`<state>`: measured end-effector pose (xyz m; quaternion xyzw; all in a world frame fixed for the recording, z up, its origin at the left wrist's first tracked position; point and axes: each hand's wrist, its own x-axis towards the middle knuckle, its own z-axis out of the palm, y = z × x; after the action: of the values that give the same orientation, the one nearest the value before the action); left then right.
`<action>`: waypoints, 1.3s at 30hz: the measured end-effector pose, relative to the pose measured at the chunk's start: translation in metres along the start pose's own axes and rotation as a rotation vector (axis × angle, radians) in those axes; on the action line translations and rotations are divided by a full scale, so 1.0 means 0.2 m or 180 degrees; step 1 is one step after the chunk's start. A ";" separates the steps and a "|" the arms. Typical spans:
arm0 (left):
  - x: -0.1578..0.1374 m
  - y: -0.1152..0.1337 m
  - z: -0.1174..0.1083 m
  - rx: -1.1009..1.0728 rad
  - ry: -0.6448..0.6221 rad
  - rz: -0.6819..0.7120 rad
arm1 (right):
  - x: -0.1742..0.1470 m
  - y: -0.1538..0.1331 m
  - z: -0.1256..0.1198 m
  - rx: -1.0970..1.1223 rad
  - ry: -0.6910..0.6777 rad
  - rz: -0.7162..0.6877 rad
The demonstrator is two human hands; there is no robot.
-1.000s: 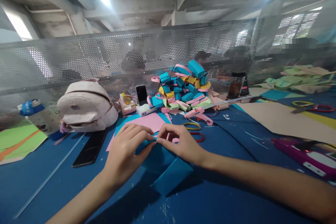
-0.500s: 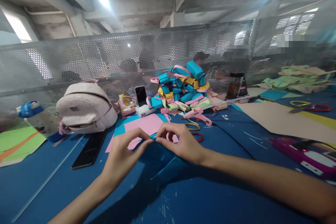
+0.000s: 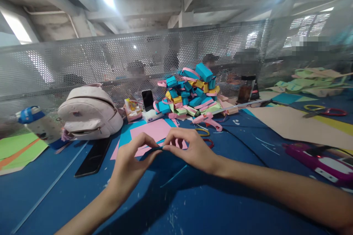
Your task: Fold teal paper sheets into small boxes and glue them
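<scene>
A folded piece of blue paper (image 3: pixel 173 167) hangs from my fingertips over the blue table. My left hand (image 3: pixel 132 161) pinches its upper edge between thumb and index finger. Right beside it, my right hand (image 3: pixel 193 150) pinches the same edge, so the fingertips of both hands nearly meet. Much of the paper is in shadow, and its full shape is hard to make out. Sheets of pink paper (image 3: pixel 150 132) lie just beyond my hands. Partly behind my right hand are scissors (image 3: pixel 203 132) with a yellow and a red handle loop.
A pink glue gun (image 3: pixel 207 120) with a cord lies beyond my right hand. Behind it rises a pile of folded paper pieces (image 3: pixel 190 93). At left are a backpack (image 3: pixel 89 112), a phone (image 3: pixel 93 158) and a bottle (image 3: pixel 41 125); at right, a purple power strip (image 3: pixel 317 163).
The paper's top edge has tipped and lies flatter between my fingertips, showing less of its inner side. My left hand has shifted very slightly; both hands keep their pinch.
</scene>
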<state>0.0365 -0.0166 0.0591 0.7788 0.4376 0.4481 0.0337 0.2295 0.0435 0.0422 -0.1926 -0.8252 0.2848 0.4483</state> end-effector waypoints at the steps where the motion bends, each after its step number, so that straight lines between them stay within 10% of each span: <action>1: 0.00 0.00 0.00 -0.0061 -0.0013 -0.0051 | 0.00 0.00 0.00 -0.0017 0.0014 -0.0019; 16: 0.02 0.00 0.02 -0.0674 -0.0166 -0.0872 | 0.01 -0.04 -0.02 0.0390 -0.0115 0.0210; 24: 0.02 -0.17 0.06 -0.2800 -0.0598 -0.1541 | 0.07 0.11 -0.04 0.0753 0.0506 0.0600; 39: -0.04 -0.22 0.14 -0.2030 -0.0570 -0.2071 | 0.08 0.26 -0.01 0.1013 0.0056 0.1104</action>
<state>0.0275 0.0147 0.0174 0.5874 0.4950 0.4574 0.4480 0.2257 0.0918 0.0197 -0.2608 -0.7205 0.4824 0.4245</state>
